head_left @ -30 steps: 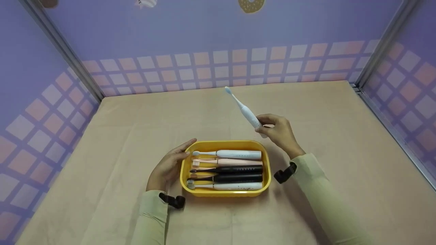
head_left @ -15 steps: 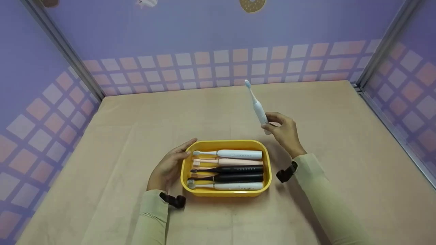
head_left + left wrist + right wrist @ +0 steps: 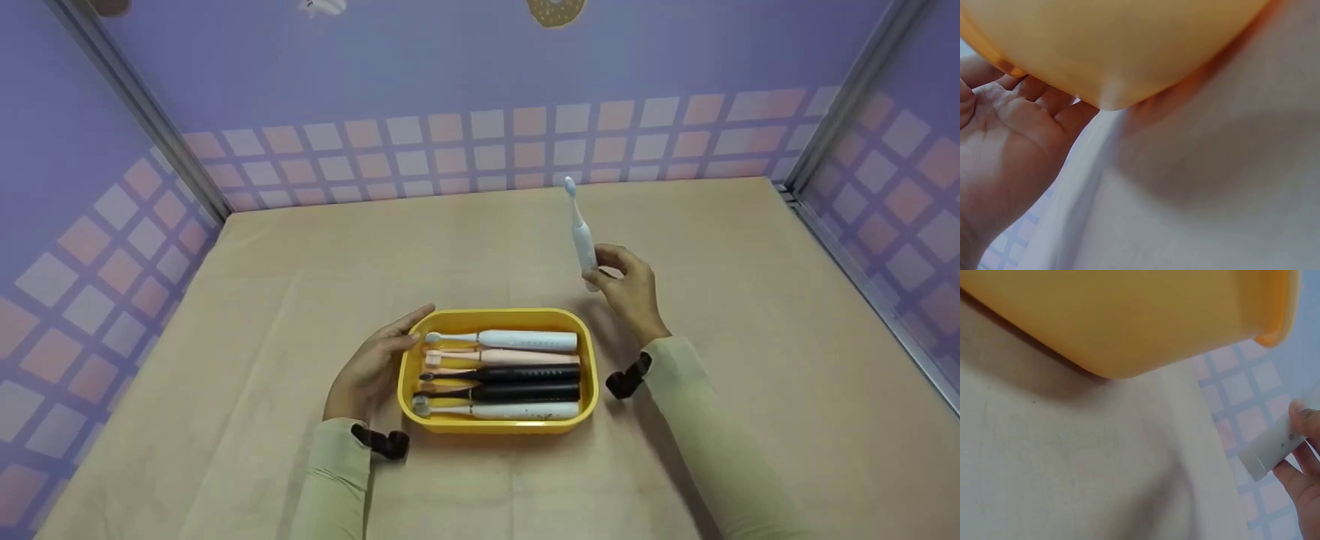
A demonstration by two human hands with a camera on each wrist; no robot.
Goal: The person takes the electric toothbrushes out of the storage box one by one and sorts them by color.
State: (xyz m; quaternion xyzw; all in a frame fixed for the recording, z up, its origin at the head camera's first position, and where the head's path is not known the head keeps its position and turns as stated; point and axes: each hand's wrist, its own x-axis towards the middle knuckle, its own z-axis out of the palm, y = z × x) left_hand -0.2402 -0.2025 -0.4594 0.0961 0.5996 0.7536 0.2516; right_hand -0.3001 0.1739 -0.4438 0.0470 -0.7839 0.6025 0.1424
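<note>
Fingers of the right hand pinch a white toothbrush, which has swung rightward and nearer upright, past the yellow tray's far right corner; it seems kept apart from the toothbrushes inside. The left hand holds the yellow tray, unmoved.

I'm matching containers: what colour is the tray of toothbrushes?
The tray is yellow; it shows best in the head view.

Glossy plastic tray; held toothbrush smooth plastic; tabletop matt, seemingly cloth.
</note>
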